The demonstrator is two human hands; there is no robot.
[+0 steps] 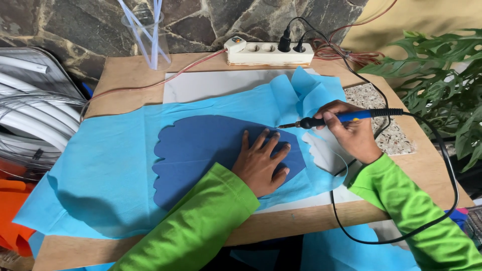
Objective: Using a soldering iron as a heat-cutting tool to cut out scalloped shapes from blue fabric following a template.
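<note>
Green sleeves (201, 221) sit closest to my view; left hand (261, 163) is pressed flat with fingers spread on the dark blue template (201, 150), which lies on the light blue sheet (105, 165) across the wooden table (125, 75). Right hand (351, 133) is clamped around the blue-handled hot cutter (341, 118), tip at the template's upper right edge (exact contact I can't tell), hands near each other but apart. Cutter's black cord (442, 165) loops off the right side, power strip (268, 51) at the back.
</note>
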